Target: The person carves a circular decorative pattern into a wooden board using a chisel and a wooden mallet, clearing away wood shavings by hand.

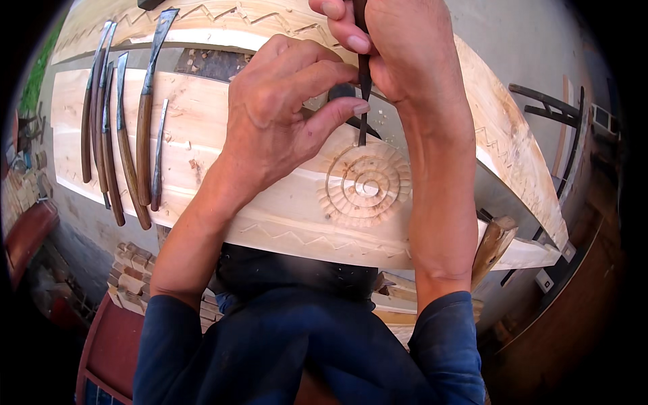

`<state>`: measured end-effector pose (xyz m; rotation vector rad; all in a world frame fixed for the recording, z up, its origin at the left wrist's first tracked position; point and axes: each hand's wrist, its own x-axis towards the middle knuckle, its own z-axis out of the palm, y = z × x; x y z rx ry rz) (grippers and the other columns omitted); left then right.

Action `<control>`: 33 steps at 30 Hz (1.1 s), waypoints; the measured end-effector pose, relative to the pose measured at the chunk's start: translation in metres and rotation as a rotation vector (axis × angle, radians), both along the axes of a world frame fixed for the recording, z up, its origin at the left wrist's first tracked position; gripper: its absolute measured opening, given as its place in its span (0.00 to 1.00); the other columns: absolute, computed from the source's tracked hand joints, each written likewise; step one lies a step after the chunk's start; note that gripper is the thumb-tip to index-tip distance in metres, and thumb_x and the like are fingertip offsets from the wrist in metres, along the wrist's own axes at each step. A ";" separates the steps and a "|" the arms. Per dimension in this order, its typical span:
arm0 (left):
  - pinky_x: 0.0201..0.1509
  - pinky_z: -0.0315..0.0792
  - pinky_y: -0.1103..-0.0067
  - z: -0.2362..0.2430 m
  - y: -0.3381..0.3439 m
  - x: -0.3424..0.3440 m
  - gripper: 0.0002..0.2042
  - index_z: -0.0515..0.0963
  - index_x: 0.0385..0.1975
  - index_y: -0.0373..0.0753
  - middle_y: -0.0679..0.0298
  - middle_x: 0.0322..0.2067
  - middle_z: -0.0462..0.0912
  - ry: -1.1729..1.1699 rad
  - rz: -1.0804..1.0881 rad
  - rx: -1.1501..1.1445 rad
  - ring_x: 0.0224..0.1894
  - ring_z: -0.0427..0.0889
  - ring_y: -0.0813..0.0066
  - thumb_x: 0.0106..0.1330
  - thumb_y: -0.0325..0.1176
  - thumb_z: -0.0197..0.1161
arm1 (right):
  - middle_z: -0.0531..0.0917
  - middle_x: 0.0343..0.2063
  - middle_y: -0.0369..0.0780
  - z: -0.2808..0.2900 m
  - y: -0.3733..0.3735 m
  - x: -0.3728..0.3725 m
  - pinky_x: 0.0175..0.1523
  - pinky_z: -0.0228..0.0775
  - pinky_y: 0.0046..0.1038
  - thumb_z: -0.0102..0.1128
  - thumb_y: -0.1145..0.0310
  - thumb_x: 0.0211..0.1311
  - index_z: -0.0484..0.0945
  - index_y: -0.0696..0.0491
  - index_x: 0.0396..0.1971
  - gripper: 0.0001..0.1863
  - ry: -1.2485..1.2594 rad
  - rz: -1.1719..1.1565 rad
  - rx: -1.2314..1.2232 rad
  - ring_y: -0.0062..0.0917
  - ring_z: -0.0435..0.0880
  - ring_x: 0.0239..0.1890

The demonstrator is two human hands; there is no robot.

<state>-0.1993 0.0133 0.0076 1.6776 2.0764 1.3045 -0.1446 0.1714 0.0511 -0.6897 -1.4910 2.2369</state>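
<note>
My right hand, at the top, is closed around a dark chisel held upright, its lower end on the edge of a raised carved round rosette on a pale wooden board. My left hand has its thumb and index finger closed against the chisel's lower shaft; a dark object behind them is too hidden to name. Zigzag grooves run along the board below the rosette. Several chisels with wooden handles lie side by side on the board's left part.
A second carved board lies behind, with a curved piece at the right. A wooden peg rises by the board's right end. Stacked wood blocks and a red panel are lower left; dark bars lie far right.
</note>
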 end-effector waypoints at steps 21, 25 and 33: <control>0.44 0.75 0.69 -0.008 0.007 0.000 0.15 0.89 0.41 0.41 0.65 0.38 0.88 0.058 -0.004 0.107 0.38 0.81 0.61 0.55 0.32 0.84 | 0.77 0.19 0.36 -0.002 0.001 0.002 0.20 0.57 0.22 0.47 0.48 0.88 0.76 0.54 0.28 0.28 -0.002 -0.005 0.055 0.16 0.66 0.13; 0.43 0.75 0.69 -0.007 0.006 -0.001 0.15 0.89 0.42 0.41 0.65 0.38 0.88 0.049 0.001 0.097 0.38 0.80 0.61 0.55 0.32 0.84 | 0.77 0.18 0.36 0.013 -0.002 -0.001 0.20 0.57 0.22 0.47 0.49 0.88 0.76 0.55 0.29 0.28 -0.124 -0.030 0.024 0.17 0.67 0.13; 0.43 0.75 0.69 -0.010 0.007 -0.001 0.15 0.89 0.41 0.41 0.65 0.38 0.89 0.054 -0.006 0.136 0.38 0.82 0.62 0.55 0.31 0.84 | 0.77 0.19 0.36 0.014 -0.002 0.000 0.20 0.58 0.22 0.46 0.51 0.88 0.75 0.55 0.29 0.27 -0.068 -0.051 0.036 0.17 0.67 0.13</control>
